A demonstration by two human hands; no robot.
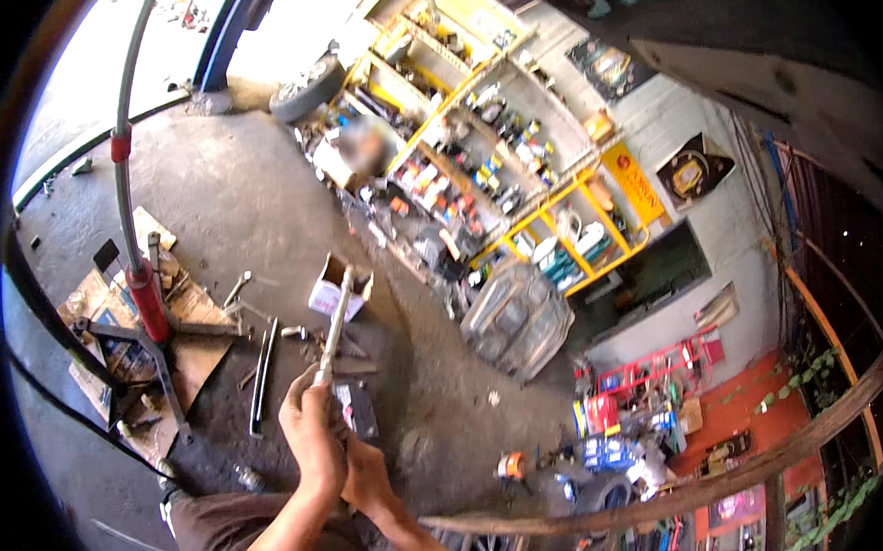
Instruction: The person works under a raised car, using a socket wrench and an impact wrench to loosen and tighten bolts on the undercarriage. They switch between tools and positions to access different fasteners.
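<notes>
My left hand [312, 424] is wrapped round the lower part of a long silver bar-shaped hand tool [337, 324]. The tool tilts up and away from me, and its narrow far end overlaps an open white cardboard box [329, 298] on the floor. My right hand [364, 468] is closed just behind and below the left, around the lower end of the same tool; most of its fingers are hidden. Beside the hands, a dark case with a pale label [356, 409] lies on the floor. Loose metal tools are scattered left of the box.
A red and grey jack-like stand [147, 303] rises on the left over flattened cardboard [204, 370]. Long metal bars [263, 380] lie near it. Yellow shelves [476, 166] full of parts line the far wall, where a person [343, 162] sits. A large dark panel [518, 321] leans there.
</notes>
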